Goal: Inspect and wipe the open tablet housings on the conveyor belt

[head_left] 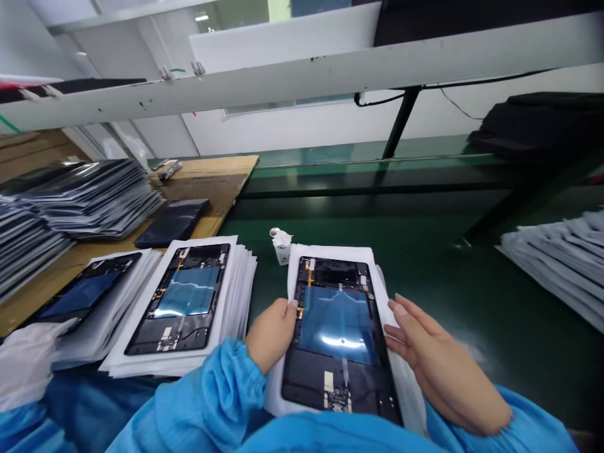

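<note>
An opened tablet chassis (337,333) with a blue panel and black frame lies on a white foam sheet (330,253) in front of me on the green bench. My left hand (271,333) grips its left edge, fingers curled under and thumb on the rim. My right hand (434,362) rests along the right edge, fingers stretched against the side of the chassis and the foam sheet. Both sleeves are blue.
To the left, another open tablet chassis (182,299) tops a stack of white sheets, with one more (87,290) further left. A small white container (282,245) stands behind. Stacked dark trays (89,195) sit on cardboard; white sheets (561,258) lie at right.
</note>
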Motion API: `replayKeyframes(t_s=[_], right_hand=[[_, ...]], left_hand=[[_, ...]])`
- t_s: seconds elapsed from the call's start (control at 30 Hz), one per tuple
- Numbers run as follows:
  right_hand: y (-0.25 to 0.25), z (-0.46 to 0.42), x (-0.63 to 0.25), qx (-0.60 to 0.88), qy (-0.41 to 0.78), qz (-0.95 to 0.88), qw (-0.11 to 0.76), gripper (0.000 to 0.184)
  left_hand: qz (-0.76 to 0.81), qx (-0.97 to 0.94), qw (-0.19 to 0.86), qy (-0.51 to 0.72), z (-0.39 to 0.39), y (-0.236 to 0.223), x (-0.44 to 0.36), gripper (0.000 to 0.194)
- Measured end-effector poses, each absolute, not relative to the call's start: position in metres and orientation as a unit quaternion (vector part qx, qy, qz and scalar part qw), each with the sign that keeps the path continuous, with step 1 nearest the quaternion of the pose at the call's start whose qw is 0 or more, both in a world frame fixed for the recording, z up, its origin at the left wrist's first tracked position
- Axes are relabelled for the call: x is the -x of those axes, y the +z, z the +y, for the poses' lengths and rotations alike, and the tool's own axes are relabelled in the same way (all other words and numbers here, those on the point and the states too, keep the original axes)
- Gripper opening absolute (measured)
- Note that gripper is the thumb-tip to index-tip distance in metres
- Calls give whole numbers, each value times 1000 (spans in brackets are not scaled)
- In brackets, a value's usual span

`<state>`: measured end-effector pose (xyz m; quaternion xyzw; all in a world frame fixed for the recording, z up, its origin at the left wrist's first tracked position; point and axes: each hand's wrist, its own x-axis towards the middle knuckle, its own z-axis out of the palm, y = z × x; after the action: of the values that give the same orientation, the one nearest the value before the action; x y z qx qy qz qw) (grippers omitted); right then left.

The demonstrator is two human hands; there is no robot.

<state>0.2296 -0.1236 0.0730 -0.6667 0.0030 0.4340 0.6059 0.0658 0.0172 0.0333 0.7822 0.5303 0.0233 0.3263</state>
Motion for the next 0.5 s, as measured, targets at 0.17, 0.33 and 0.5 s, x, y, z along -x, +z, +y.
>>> replayKeyframes(t_s=[0.17, 0.33, 0.5], right_hand=[[79, -118, -224, 597, 463, 13, 655, 63], [69, -110, -216, 499, 536, 3, 681, 55], [70, -112, -209, 450, 522, -45, 723, 40]], left_hand=[[539, -780, 315, 33, 14, 37, -65, 36], [522, -771, 361, 62, 16, 41, -62, 37], [520, -735, 414, 133, 17, 59, -51, 39]])
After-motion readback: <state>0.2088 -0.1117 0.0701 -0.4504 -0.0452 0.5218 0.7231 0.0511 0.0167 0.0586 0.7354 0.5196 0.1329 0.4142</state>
